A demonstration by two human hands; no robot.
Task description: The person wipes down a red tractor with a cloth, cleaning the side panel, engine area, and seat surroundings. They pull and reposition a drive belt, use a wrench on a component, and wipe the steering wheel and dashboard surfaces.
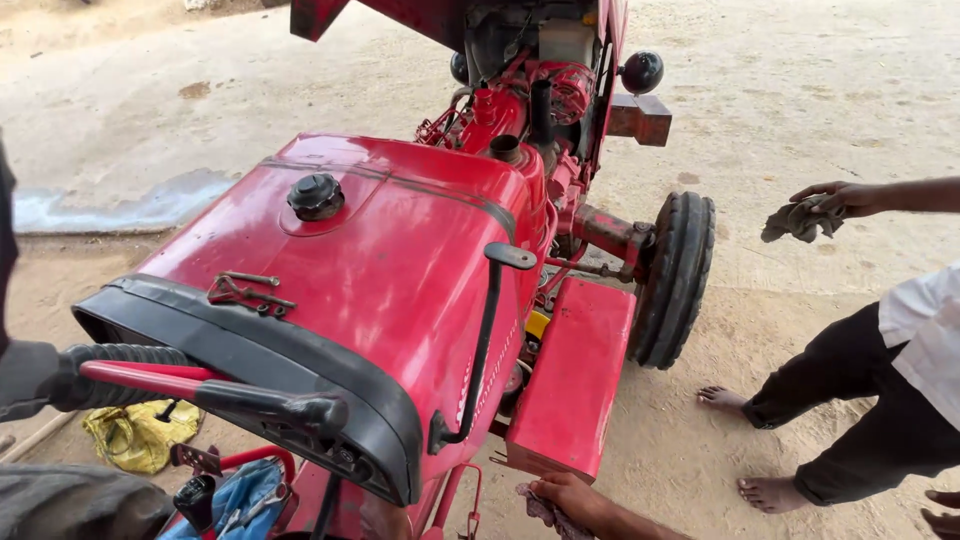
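Head view: right hand (572, 494) low at frame bottom, just under the lower edge of the red side panel (572, 385) of the tractor (400, 260). Fingers (545, 490) closed around a dull purple rag (547, 510), which sits against the panel's bottom corner. Left hand not visible, can't tell its state. Black filler cap (316, 195) on the hood, front wheel (677, 278) beyond the panel. Barefoot co-worker at right, their hand (840, 198) holding a grey cloth (798, 221) well clear of the tractor.
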